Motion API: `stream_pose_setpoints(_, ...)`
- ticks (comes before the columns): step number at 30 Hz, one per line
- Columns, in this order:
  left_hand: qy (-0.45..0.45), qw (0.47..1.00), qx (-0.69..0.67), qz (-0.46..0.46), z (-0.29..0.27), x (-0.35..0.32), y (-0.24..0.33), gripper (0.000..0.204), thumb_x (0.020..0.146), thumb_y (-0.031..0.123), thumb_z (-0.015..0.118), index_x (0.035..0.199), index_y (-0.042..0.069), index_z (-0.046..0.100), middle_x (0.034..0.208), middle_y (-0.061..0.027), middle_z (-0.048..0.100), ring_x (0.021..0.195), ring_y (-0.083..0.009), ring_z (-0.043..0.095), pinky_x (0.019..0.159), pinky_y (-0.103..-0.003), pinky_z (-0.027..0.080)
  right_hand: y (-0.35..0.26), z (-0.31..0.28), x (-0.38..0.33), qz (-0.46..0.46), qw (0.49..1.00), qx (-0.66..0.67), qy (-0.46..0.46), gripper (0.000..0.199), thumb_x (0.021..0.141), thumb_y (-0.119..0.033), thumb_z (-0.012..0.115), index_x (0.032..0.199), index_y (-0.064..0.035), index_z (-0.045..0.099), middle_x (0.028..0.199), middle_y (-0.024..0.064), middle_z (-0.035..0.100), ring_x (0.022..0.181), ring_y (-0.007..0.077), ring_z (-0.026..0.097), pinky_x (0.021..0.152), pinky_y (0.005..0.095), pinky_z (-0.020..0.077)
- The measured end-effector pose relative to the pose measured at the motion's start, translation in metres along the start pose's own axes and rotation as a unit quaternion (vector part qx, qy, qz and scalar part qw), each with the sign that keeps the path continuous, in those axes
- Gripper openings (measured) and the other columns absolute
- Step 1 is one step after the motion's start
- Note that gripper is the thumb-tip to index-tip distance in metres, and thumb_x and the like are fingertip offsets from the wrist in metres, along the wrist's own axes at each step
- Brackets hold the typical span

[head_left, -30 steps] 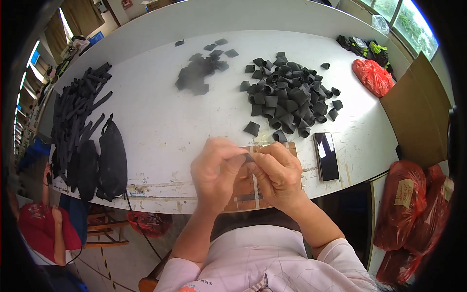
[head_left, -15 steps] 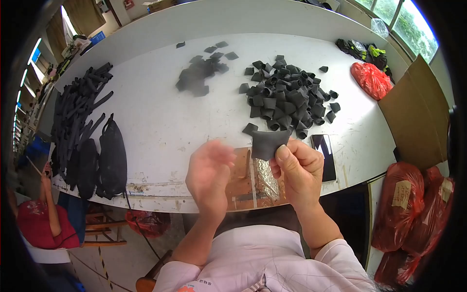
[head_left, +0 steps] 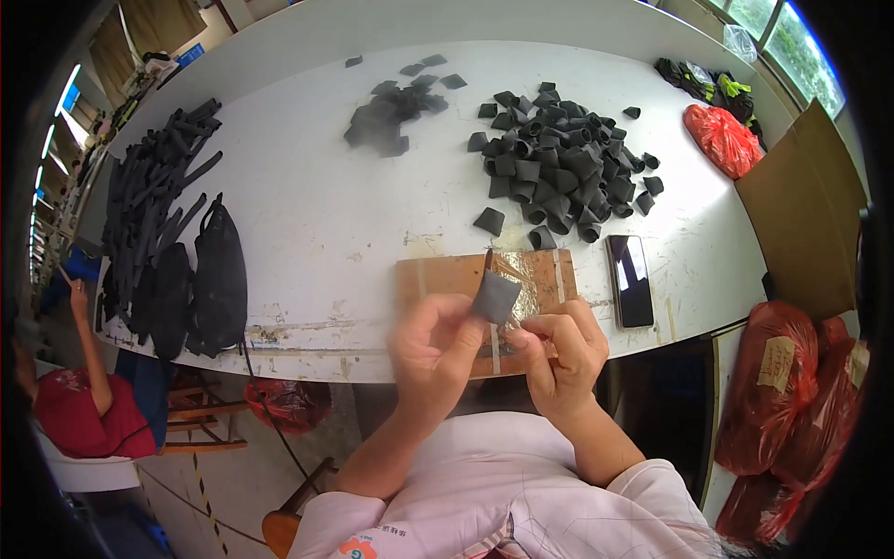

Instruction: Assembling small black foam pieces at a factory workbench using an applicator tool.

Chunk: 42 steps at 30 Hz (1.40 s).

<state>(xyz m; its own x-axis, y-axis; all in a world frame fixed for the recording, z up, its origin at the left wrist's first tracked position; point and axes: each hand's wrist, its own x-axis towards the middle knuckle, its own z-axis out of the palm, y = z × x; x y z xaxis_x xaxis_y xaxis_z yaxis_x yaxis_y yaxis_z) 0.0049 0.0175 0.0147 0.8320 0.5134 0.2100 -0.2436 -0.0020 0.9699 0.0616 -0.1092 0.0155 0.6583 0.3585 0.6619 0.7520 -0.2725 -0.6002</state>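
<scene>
Compared with before, both hands sit lower, nearer the body. Left hand (head_left: 430,347) and right hand (head_left: 556,347) pinch a small dark piece (head_left: 495,296) between them, above the brown board (head_left: 447,276); gripping its edges seems best.

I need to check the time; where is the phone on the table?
In the head view the phone lies flat near the table's front edge on the person's right, just right of the brown board and below the big pile of black pieces.
</scene>
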Motion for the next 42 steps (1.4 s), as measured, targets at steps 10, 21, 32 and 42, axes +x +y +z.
stream_pose_setpoints(10,-0.119,0.986,0.062,-0.096,-0.008,0.003,-0.006,0.006,0.078,0.004,0.059,0.080,-0.001,0.057,0.070,-0.0027,0.059,0.062,-0.0050,0.052,0.056,-0.020,0.042,0.008,0.009,0.008,0.008,0.994,0.072,-0.077,0.009,0.069,0.006,0.059,0.074,0.0006,0.055,0.069,0.0065,0.053,0.053,0.0123,0.051,0.048,0.0218,0.0407)
stream_pose_setpoints(21,0.056,0.940,0.332,0.054,-0.063,0.087,-0.078,0.021,0.076,0.004,0.059,0.096,-0.002,0.053,0.090,-0.0119,0.056,0.077,-0.0158,0.054,0.062,-0.025,0.045,0.137,-0.015,0.091,0.134,0.973,-0.167,0.084,0.016,0.082,-0.010,0.056,0.091,0.0024,0.056,0.077,0.0102,0.056,0.064,0.0179,0.053,0.059,0.0280,0.0432)
stream_pose_setpoints(32,0.011,0.761,0.609,0.221,-0.078,0.289,-0.129,0.070,0.068,0.035,0.069,0.126,0.010,0.039,0.125,-0.0212,0.030,0.115,-0.0366,0.030,0.089,-0.049,0.028,0.162,0.110,0.029,0.128,0.961,-0.203,-0.136,0.017,0.080,-0.016,0.056,0.089,-0.0031,0.053,0.077,0.0131,0.052,0.072,0.0313,0.054,0.061,0.0390,0.0432)
stream_pose_setpoints(42,-0.187,0.731,0.650,0.087,-0.070,0.413,-0.189,0.070,0.066,0.056,0.063,0.127,0.028,0.042,0.137,-0.0188,0.023,0.127,-0.0430,0.016,0.098,-0.060,0.016,0.150,0.108,0.041,0.157,0.945,-0.204,-0.202,0.018,0.078,-0.016,0.058,0.088,-0.0022,0.050,0.074,0.0129,0.053,0.069,0.0305,0.052,0.060,0.0376,0.0415)
